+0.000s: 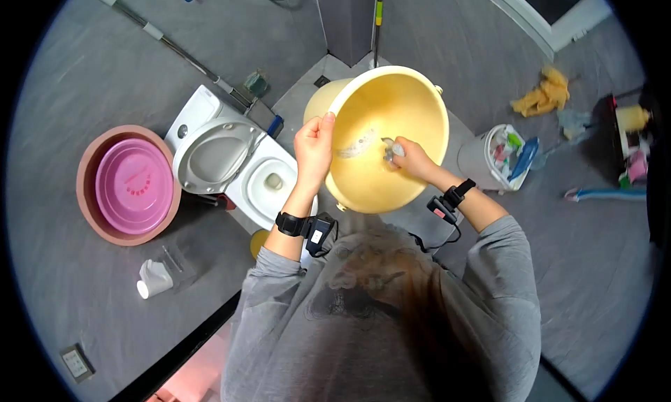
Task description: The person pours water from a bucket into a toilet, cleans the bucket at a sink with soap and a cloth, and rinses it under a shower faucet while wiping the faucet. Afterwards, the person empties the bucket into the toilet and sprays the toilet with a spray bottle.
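Note:
A large pale-yellow bucket (pixel 426 112) is tilted so that its mouth faces me. My left hand (pixel 314 149) is closed on the bucket's left rim, thumb uppermost. Inside the bucket, my right hand (pixel 414 157) is closed around a small silvery-grey wad (pixel 391 150), held close to the inner wall. Its exact kind is too small to make out. Whitish streaks, perhaps suds or wet marks, show on the wall left of the wad. Each wrist wears a black strap with a small device.
Left of the bucket stands a white toilet (pixel 251 185) with its lid raised. A pink basin (pixel 136 185) sits inside a brownish-pink tub (pixel 91 164). On the right are a white waste bin (pixel 482 164) full of rubbish and yellow gloves (pixel 545 94). A long-handled mop (pixel 175 49) leans at upper left.

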Demonstrator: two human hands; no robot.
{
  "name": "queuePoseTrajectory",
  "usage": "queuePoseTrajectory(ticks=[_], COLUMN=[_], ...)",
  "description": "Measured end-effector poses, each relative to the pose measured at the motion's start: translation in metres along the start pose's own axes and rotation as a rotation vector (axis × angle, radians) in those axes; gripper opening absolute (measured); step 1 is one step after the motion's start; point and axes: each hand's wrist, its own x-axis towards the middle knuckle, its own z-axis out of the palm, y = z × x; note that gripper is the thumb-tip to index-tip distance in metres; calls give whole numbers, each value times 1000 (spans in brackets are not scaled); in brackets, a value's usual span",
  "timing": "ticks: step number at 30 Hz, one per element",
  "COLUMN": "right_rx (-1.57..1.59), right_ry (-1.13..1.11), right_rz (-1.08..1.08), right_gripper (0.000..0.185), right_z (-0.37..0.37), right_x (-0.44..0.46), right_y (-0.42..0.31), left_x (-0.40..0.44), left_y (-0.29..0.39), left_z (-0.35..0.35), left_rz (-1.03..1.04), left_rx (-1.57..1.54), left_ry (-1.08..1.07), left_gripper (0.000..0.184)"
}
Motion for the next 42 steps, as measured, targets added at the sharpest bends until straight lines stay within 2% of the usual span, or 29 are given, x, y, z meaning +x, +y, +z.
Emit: queuePoseTrajectory(ticks=[2,3,5,6,8,11,14,16,18,21,24,26,27,28,30,31,33,34,36,40,42], right_rx=[123,109,63,70,-39,-149,-128,-151,-175,-185,-378,-348,-316,-323,-502,-502,-370,-372,-249,-186,-201], right_ry=[122,103,274,266,127,89,-8,-73,-55,-142,-297,-354,-393,-402,-327,-320,-300,-281,-238,-9,175], right_rz=[-80,-85,-426,-445,-314,-291,-353,-362,-451,-415,-407,-447,-481,-491,-719,-730,-563,-571,-390,-522,-647], right_gripper=[20,20,20,20,20,23,26,22,27,30,30,30,30,30,30,30,42,42,44,42,47], right_z=[-21,-30,-47,-50,-71,-95,-117,-136,-150,-168,-175,-181,-183,-185,-186,-187,-193,-194,-209,-242,-258], right_x=[35,49,74,86,115,163,200,227,245,278,315,335,343,357,379,387,398,399,410,425,430], right_y=[-4,-12,-27,-25,-29,-33,-39,-50,-59,-71,-69,-72,-72,-70,-75,-86,-114,-128,-165,-240,-268], left_x=[33,49,78,85,106,141,161,179,194,219,232,249,252,262,280,291,312,317,338,378,396], left_y=[1,-2,-10,-11,-5,-18,-25,-20,-16,-24,-33,-36,-36,-36,-37,-37,-40,-42,-43,-44,-41], left_z=[9,13,17,19,28,35,43,51,55,56,54,55,55,55,51,46,36,31,19,-3,-9], left_rz=[9,5,10,21,-8,-37,-53,-65,-75,-103,-150,-137,-171,-167,-166,-154,-200,-182,-204,-177,-178], left_rx=[57,50,24,35,44,13,59,19,-7,-15,-70,-74,22,19,-43,-40,-87,-87,-191,-260,-281], left_ry=[41,65,128,143,231,298,353,429,478,606,628,629,643,657,683,685,723,713,703,624,585], left_gripper=[38,38,38,38,38,38,38,38,38,36,30,21,14,14,15,15,11,11,6,3,2])
